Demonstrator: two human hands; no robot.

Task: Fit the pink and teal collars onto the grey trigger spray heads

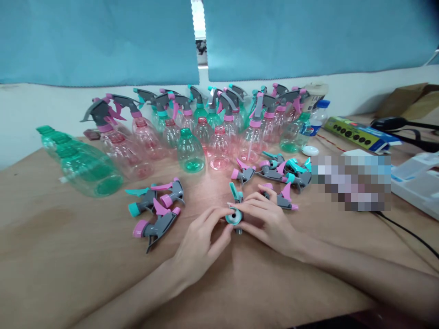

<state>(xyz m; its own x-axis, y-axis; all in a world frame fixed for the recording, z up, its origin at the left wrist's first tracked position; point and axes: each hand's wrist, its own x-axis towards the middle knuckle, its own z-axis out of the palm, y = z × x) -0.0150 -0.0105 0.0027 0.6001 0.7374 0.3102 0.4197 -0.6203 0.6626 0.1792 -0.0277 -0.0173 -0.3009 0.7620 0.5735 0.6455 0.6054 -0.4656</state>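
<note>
At my left, the edge of the brown wooden surface (51, 260) is running diagonally back toward the white wall (20, 109), and a wide stretch of wood is spreading toward me from there. Three grey plastic spray heads with pink or turquoise collars (161, 224) are lying near my left fingers (216, 213), with a strip of wood separating them. These fingers are bending inward and pinching the turquoise collar of a grey plastic spray head (233, 222) mid-surface; my right fingers (254, 211) are gripping the same piece from the other side. Its round mouth is facing me. Room is opening on my near side, the front edge running below my right forearm (343, 262). Beyond my right hand, more grey spray heads with pink and turquoise trim (272, 173) are crowding the wood.

Among the containers, clear green plastic bottles (89, 169) with open necks are standing leftmost; then clear pink plastic bottles (219, 148), some open, some wearing spray heads, are packing the back. A pale tube is hanging inside one. Farther right, a clear bottle with blue cap and label (314, 125) is standing, and a translucent white plastic case (418, 185) is sitting, its contents unclear to me.
</note>
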